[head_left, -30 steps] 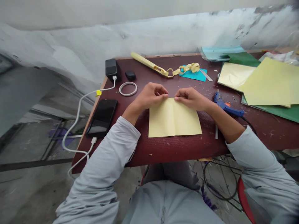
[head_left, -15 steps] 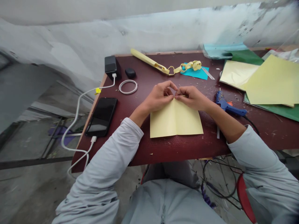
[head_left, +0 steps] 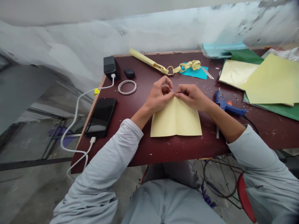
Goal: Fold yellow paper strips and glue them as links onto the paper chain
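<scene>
Together, the left hand (head_left: 160, 95) and right hand (head_left: 192, 97) pinch the far edge of the yellow paper (head_left: 176, 119) at its centre crease, which runs straight away from the person; the sheet lies on the maroon table (head_left: 140, 105), a blue glue gun (head_left: 227, 105) just right.

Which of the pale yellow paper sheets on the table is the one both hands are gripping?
The creased yellow sheet at the near table edge; left hand and right hand pinch its far edge. The other yellow sheets lie untouched at right.

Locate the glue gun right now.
Head view: the blue glue gun lies on the table, just right of the right hand, left of the paper stack.
</scene>
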The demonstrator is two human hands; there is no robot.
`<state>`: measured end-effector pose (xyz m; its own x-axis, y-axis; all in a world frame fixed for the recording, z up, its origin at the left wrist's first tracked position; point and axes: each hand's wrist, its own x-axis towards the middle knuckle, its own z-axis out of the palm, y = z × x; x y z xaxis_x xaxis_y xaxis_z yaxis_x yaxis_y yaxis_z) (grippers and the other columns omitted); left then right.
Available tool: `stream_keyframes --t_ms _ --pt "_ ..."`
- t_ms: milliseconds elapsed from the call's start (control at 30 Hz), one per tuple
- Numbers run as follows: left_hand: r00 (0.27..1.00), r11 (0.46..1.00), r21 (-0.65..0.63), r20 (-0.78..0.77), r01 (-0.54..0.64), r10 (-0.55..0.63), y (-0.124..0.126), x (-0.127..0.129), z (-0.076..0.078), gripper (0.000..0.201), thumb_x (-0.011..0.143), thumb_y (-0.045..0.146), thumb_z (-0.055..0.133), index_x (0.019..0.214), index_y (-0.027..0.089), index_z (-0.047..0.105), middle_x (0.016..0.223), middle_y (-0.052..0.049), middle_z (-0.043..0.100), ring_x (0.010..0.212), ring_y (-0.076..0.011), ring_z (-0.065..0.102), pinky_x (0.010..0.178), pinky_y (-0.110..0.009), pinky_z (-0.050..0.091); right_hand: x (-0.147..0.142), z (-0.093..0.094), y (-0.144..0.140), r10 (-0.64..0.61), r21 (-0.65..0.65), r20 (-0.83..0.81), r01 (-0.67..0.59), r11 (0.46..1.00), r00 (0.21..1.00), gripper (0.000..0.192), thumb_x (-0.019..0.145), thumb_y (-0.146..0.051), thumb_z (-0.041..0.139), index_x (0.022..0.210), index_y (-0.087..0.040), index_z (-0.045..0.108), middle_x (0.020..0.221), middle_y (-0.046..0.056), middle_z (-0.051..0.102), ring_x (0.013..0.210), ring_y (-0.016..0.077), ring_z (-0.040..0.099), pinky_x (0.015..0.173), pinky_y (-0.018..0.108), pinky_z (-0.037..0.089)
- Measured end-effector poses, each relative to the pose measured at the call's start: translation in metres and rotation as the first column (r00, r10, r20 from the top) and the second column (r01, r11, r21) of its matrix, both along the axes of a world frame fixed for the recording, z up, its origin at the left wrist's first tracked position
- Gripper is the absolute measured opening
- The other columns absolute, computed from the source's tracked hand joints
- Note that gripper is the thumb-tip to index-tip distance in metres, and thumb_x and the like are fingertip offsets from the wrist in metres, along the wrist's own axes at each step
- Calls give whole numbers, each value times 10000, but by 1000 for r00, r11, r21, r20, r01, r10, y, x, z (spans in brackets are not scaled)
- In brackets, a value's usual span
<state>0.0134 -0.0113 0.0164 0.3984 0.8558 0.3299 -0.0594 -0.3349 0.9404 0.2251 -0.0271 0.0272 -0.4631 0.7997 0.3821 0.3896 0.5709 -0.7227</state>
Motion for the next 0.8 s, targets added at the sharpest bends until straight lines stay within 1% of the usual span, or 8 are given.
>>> stream_keyframes --t_ms 100,200,300,400,500,600,667,800 --pt "999 997 -74 43 8 -5 -1 0 0 327 864 133 809 951 243 513 701 68 620 546 -67 506 530 -200 342 0 0 1 15 3 -36 -15 1000 999 240 1019 -336 678 833 -199 613 707 -37 471 668 132 375 626 306 276" --pt "999 994 -110 30 21 -18 1 -4 2 294 864 125 785 975 237 536 730 58 656 562 -71 540 541 -197 379 3 0 2 10 -36 -53 -12 999 999 245 1029 -378 700 874 -192 659 734 -23 526 678 136 408 618 300 291" --pt "998 998 -57 -44 36 -39 3 -10 4 246 859 111 773 986 215 590 764 33 683 612 -81 578 574 -203 399 10 0 5 17 -96 -63 -23 995 998 261 1041 -418 706 917 -188 691 741 -16 557 674 136 422 604 297 290" --pt "991 998 -12 -115 61 -62 6 -16 6 229 865 141 792 1023 206 640 768 21 681 637 -95 587 599 -220 407 18 0 9 6 -117 -53 -13 993 999 274 1041 -430 714 909 -191 692 711 -28 519 651 131 401 593 298 278" --pt "979 999 38 -203 21 -13 8 -22 6 206 887 211 801 1071 205 709 731 15 655 614 -113 547 575 -244 372 25 0 12 -29 -114 -24 26 993 999 273 1037 -445 723 915 -202 699 725 -24 523 664 139 419 599 301 299" --pt "945 996 94 -324 -11 41 10 -26 5 141 941 321 764 987 188 782 693 -5 631 590 -126 489 560 -271 332 28 1 13 -60 -109 5 60 992 998 271 1020 -457 739 920 -207 703 738 -13 560 681 150 449 605 303 322" --pt "927 994 113 -373 3 39 11 -27 4 210 964 369 732 899 178 786 720 -27 657 612 -135 495 580 -281 342 29 1 13 -80 -102 12 80 992 997 274 1010 -455 742 907 -204 698 731 -11 568 675 150 455 602 302 327" --pt "929 988 150 -370 31 27 13 -28 4 243 973 384 712 855 175 746 777 -34 685 687 -150 523 630 -281 375 28 1 14 -97 -102 24 99 990 995 298 1009 -456 722 867 -196 681 723 -9 578 662 142 453 595 295 335"
